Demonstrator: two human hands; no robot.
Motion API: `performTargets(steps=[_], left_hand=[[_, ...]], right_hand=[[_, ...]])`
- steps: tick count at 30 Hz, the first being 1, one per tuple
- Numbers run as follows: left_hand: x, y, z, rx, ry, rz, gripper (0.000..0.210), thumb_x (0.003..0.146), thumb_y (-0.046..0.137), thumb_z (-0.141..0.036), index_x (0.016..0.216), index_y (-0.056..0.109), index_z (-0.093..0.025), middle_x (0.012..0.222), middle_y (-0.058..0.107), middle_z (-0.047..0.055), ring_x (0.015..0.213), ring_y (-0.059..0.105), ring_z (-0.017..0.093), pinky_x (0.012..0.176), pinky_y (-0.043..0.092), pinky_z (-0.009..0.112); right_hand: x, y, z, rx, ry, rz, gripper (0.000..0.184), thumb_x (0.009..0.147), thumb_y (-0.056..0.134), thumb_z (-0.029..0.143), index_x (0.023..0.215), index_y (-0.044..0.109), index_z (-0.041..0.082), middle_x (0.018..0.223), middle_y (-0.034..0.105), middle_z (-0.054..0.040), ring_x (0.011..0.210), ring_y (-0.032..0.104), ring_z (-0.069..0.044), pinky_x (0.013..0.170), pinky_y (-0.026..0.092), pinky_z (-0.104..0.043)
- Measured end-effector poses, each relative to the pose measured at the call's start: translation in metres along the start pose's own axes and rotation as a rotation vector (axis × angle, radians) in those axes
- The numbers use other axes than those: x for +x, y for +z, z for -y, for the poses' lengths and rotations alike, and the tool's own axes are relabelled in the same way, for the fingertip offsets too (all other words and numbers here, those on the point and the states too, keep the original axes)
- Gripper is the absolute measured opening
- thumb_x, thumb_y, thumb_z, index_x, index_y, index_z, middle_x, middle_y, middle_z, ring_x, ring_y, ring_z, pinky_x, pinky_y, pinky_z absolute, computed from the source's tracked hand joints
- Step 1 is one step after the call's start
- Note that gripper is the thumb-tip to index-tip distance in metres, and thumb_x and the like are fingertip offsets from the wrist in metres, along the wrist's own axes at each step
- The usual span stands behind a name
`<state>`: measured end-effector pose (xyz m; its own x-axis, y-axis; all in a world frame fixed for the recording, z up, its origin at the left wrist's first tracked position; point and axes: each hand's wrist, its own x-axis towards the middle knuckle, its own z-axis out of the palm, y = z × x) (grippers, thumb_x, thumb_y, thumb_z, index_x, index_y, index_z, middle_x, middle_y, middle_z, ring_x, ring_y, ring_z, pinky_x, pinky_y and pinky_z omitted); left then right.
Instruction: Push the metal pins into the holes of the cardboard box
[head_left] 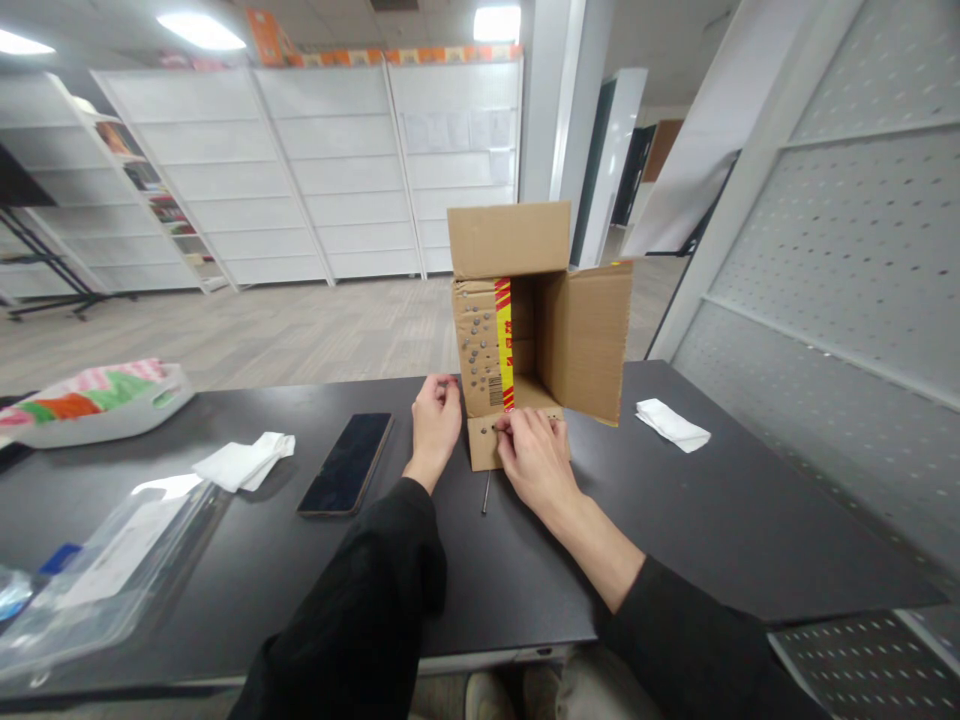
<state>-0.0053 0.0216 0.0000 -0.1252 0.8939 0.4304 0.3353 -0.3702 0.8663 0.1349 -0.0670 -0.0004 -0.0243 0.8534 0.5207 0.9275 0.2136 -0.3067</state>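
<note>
An open cardboard box [475, 395] stands on the dark table in front of me, with yellow and red tape [505, 350] down its front. Several small grey screw heads or studs [474, 345] dot the left front panel. My right hand [536, 455] is at the lower front flap [484, 455], thumb and fingers pinched by a small dark spot; what they hold is too small to name. Beside the box's left wall, my left hand [437, 418] has its fingers curled together, their contents hidden. A thin metal rod [486, 493], perhaps a screwdriver shaft, lies below the flap.
Left of my hands lies a black phone [346, 464], then a white tissue [246, 462] and a clear plastic case [112, 570]. A white basket [112, 425] with colourful cloth sits far left. Another tissue [673, 425] is to the right, near a perforated panel [847, 250].
</note>
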Motion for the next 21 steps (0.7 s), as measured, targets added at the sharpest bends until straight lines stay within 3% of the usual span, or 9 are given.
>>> performTargets(steps=[21], left_hand=[[0.0005,-0.0002,0.0002,0.002,0.004,-0.002,0.019,0.089,0.051,-0.035,0.087,0.060,-0.018,0.063,0.062,0.000,0.057,0.056,0.013,0.055,0.038,0.023]], right_hand=[[-0.0009,-0.0047,0.0026,0.052,-0.027,-0.075,0.011,0.091,0.044,0.017,0.088,0.054,0.020,0.088,0.065,-0.0051,0.087,0.055,-0.022,0.078,0.030,-0.034]])
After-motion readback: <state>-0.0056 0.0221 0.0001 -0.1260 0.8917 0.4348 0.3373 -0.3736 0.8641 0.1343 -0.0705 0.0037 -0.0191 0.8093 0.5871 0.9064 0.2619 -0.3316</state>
